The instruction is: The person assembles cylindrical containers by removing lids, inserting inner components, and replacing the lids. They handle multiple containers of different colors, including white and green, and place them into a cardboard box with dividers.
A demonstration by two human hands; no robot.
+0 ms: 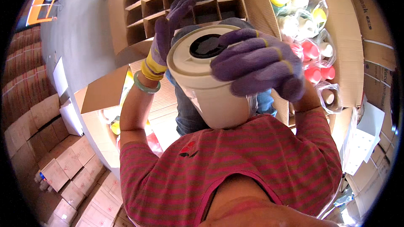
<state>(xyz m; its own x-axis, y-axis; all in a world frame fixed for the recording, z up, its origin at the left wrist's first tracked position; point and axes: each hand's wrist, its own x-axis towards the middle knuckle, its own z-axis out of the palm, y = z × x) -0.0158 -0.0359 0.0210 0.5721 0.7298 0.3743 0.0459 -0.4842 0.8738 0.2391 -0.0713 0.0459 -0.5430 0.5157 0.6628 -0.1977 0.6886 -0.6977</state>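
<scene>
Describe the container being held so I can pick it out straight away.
Start from the big cardboard box with grid dividers at the top of the view. Just below it, both purple-gloved hands, left hand and right hand, grip a cream cylindrical flask held against the striped shirt. Unlike the pink and yellow bagged flasks in the right box, it is unbagged, with a black opening on top.

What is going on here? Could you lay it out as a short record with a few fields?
held thing: cream cylindrical plastic flask with a dark round opening on top, held up close to the chest
left hand: in a purple glove, fingers on the flask's far rim
right hand: in a purple glove, gripping the flask's top and side
wrist: pale green bangle on the left
ahead: brown cardboard box with divider cells
right: carton of bagged pink and yellow flasks
</scene>
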